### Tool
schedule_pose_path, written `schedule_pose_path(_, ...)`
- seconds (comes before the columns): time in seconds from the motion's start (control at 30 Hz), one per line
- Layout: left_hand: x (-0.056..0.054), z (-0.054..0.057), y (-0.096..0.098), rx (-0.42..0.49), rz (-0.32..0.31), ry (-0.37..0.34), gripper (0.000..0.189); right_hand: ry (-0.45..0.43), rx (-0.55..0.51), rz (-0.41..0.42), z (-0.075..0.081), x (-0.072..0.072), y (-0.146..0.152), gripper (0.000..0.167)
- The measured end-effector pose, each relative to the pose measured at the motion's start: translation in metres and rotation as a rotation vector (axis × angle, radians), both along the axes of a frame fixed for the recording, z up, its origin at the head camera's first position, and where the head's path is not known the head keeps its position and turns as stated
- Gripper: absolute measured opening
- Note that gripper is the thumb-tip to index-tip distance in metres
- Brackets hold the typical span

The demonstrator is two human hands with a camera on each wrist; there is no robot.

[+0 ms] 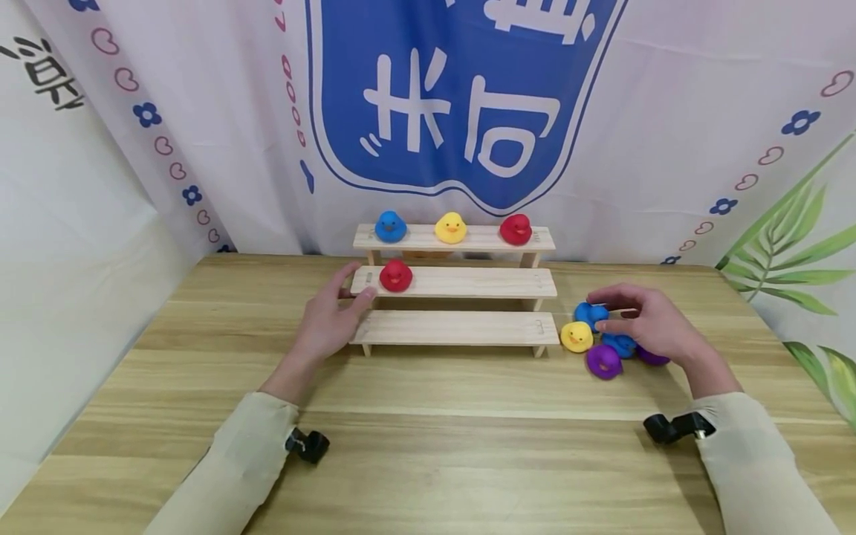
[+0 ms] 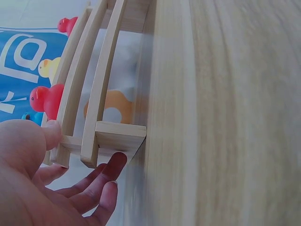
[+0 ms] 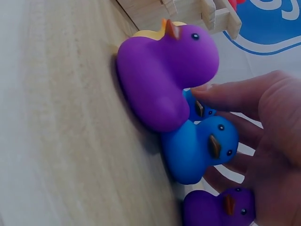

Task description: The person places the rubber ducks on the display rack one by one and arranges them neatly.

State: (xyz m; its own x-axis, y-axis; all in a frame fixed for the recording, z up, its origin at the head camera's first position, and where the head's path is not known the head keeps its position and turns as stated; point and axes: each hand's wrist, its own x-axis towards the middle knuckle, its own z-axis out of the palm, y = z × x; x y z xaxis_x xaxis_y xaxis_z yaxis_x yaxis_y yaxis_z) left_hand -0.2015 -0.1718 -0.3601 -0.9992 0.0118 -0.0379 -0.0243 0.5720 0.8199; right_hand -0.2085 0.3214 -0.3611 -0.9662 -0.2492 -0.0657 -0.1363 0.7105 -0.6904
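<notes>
A three-tier wooden display stand (image 1: 461, 327) stands on the table. My left hand (image 1: 329, 316) grips the left end of its middle tier, thumb on top near a red rubber duck (image 1: 396, 276); in the left wrist view the other fingers reach past the tier's end. Over a small group of ducks at the stand's right, my right hand (image 1: 645, 321) has thumb and fingers around a blue rubber duck (image 1: 588, 315). Beside it are a yellow duck (image 1: 576, 337), a second blue duck (image 3: 197, 148) and two purple ducks, one (image 1: 604, 362) in front and another (image 3: 218, 207) partly under the hand.
Blue (image 1: 391, 227), yellow (image 1: 451, 228) and red (image 1: 516, 229) ducks sit along the top tier. The lowest tier is bare wood. Behind the table (image 1: 428, 446) hangs a printed curtain (image 1: 254, 148). An orange shape (image 2: 117, 106) shows behind the stand, close to the tabletop.
</notes>
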Motion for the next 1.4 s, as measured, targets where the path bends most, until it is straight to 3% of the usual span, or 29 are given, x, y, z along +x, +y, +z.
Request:
schedule_pose_path(0.57,-0.001,-0.001,0.002,0.007,0.007,0.002,0.072,-0.040,0.140,-0.020,-0.002,-0.002,-0.001,0.051)
schedule_pose_path(0.8,0.000,-0.001,0.001,0.011,0.004,0.006,0.072,-0.003,0.168,-0.030,-0.003,0.000,-0.003,0.047)
schedule_pose_path(1.1,0.000,0.000,0.001,0.004,0.009,0.002,0.072,0.036,0.140,-0.084,0.001,0.001,-0.007,0.059)
schedule_pose_path(1.4,0.000,0.001,0.001,-0.013,0.008,-0.003,0.071,0.058,0.036,-0.165,0.007,0.004,-0.012,0.066)
